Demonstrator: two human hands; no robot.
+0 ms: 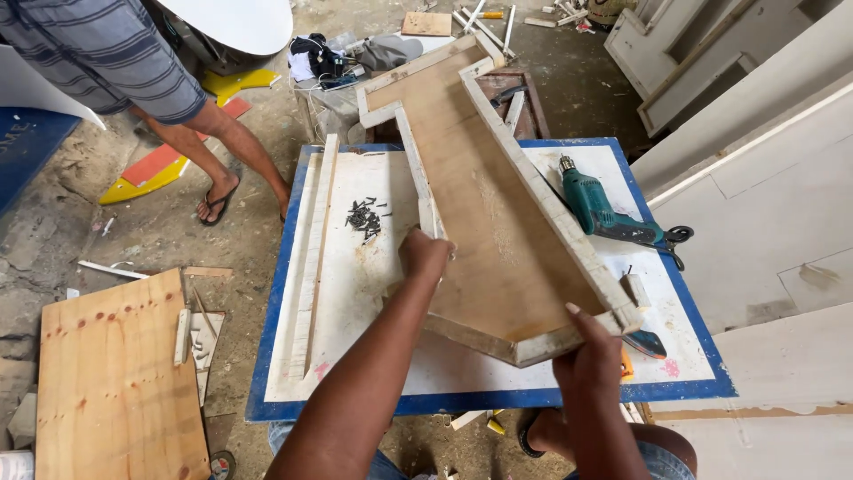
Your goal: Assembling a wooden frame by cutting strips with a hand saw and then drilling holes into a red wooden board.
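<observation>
A long arrow-shaped plywood piece (484,222) with a raised white wooden rim lies tilted across a white work table with a blue border (498,400). My left hand (425,256) grips its left rim near the middle. My right hand (591,342) holds the near right corner of the rim. The far end of the piece reaches beyond the table's back edge.
A teal power drill (604,212) lies on the table's right side. A pile of dark screws (362,216) and a long wooden strip (313,253) lie on its left. Another person's legs (213,151) stand at upper left. A plywood board (115,382) lies on the floor; white panels (755,116) lean at right.
</observation>
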